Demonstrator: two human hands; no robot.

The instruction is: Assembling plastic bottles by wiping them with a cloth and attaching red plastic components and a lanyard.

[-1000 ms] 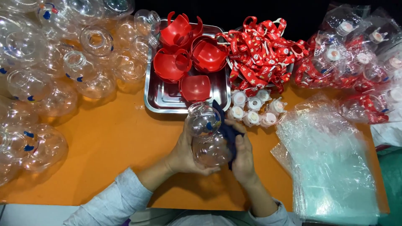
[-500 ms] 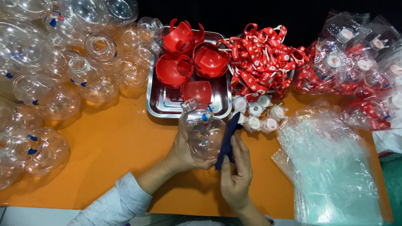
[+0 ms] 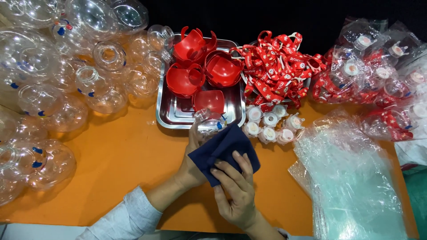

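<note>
Matt navy cloth, glossy clear plastic bottle, shiny metal tray

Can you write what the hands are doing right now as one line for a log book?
left hand: holds clear bottle | right hand: presses dark blue cloth on bottle | behind: steel tray of red cups
</note>
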